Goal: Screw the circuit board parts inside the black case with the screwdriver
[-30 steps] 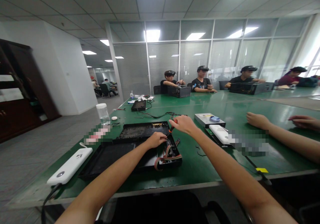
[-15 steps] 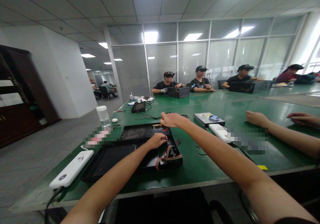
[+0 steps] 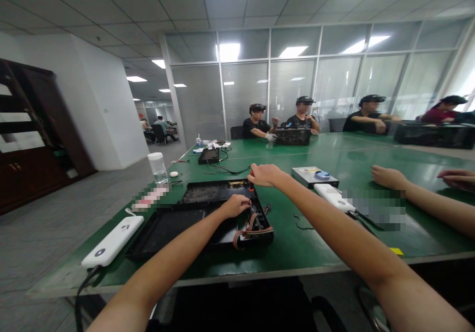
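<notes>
A black open casing lies on the green table, with a bundle of striped ribbon wires looped over its right end. My right hand is closed around a screwdriver with a red-orange handle, held upright above the casing's right side. Its tip is hard to make out among the parts. Just below, my left hand is pinched at the inner right part of the casing, beside the screwdriver. Whatever sits between its fingertips is too small to name.
White power banks lie at the left and right of the casing. A clear bottle stands at the left edge. Right of my arm are a silver drive box and another person's hand. Co-workers sit across the table.
The view has shifted slightly. The screwdriver's handle now shows more clearly below my right hand, while both hands stay over the casing. Across the table, co-workers have moved black cases.
</notes>
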The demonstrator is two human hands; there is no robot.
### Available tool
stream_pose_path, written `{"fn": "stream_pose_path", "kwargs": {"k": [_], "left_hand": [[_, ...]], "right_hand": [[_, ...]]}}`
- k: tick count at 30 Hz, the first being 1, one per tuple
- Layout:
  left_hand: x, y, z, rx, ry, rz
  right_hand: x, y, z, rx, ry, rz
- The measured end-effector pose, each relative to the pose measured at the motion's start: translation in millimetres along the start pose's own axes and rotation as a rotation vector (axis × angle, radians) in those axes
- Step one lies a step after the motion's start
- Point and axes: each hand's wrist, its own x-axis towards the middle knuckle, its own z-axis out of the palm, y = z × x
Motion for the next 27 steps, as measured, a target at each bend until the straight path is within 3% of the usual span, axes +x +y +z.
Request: {"fn": "stream_pose_path", "kwargs": {"k": [6,8,12,15,17,20,24,27], "left_hand": [[0,3,-0.9,0.017,0.008,0.003],[0,5,-0.8,0.036,-0.005,0.004],[-1,6,1.1,0.064,0.006,0.036],[-4,8,2.3,0.064,0.028,0.069],[-5,11,1.2,0.074,0.032,0.069],[-5,17,-6.2,0.099,0.021,0.06],[-1,19,-30.5,0.096,-0.035,0.059],[-2,13,-52.6,0.015,-0.268,-0.041]], "right_hand": [[-5,19,10,0.063,0.095,0.019],[-8,32,22,0.195,0.15,-0.018],[-22,68,72,0.682,0.303,-0.068],[-35,95,117,1.22,0.427,0.233],[-41,107,136,1.535,0.521,0.365],[-40,112,143,1.854,0.583,0.409],[-33,105,140,1.977,0.546,0.421],[-31,100,143,1.948,0.486,0.398]]}}
